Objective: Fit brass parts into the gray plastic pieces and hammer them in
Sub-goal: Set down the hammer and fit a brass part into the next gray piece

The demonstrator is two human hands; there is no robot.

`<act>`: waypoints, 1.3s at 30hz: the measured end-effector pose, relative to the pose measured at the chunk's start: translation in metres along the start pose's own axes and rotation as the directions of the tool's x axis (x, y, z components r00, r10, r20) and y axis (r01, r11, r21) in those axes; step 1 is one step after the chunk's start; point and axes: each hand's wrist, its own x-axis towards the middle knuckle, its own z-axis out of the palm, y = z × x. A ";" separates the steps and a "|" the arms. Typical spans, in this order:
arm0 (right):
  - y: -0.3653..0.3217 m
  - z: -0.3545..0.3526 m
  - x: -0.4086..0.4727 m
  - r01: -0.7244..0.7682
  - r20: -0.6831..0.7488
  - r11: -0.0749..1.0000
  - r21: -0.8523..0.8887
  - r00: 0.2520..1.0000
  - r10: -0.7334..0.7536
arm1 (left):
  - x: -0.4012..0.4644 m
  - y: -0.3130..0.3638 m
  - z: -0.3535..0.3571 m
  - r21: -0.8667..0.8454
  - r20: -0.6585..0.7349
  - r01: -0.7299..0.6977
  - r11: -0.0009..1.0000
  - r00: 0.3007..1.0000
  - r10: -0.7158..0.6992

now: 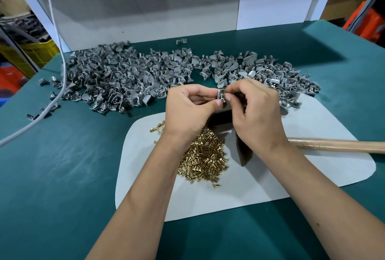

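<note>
Green covers the bench (62, 166), with a pale mat (270, 186) under the brass parts (203, 158) and hammer (333, 145). Above the mat, the left hand (187, 109) pinches a gray plastic piece (221, 95); the right hand (256, 109) pinches brass against it. More gray pieces (125, 78) lie heaped behind.

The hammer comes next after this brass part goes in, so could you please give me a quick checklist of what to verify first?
1. Gray plastic piece held by left hand: ok.
2. Brass part at the piece, pinched by right hand: ok.
3. Brass part fully seated: cannot tell, fingers hide it.
4. Hammer within reach on the white mat: ok.
5. Right hand free to take the hammer: not ok.
6. Pile of brass parts clear of the hammer head: not ok, right beside it.
</note>
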 end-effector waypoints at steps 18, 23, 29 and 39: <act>-0.002 0.000 -0.002 -0.063 0.014 0.997 0.052 0.998 0.062 | -0.003 0.008 0.008 0.221 -0.034 -0.063 0.973 0.997 0.072; 0.000 -0.002 -0.002 -0.019 0.027 0.998 0.055 0.999 0.018 | -0.004 0.007 0.009 0.303 -0.076 -0.093 0.948 0.990 0.121; 0.001 -0.019 0.009 -0.003 0.227 1.000 -0.005 0.974 0.004 | 0.001 0.003 0.001 0.418 -0.046 -0.118 0.901 0.988 0.151; 0.030 -0.071 0.007 -0.048 0.780 0.943 -0.330 0.548 0.301 | 0.014 -0.006 -0.025 0.690 0.053 -0.156 0.706 0.985 0.166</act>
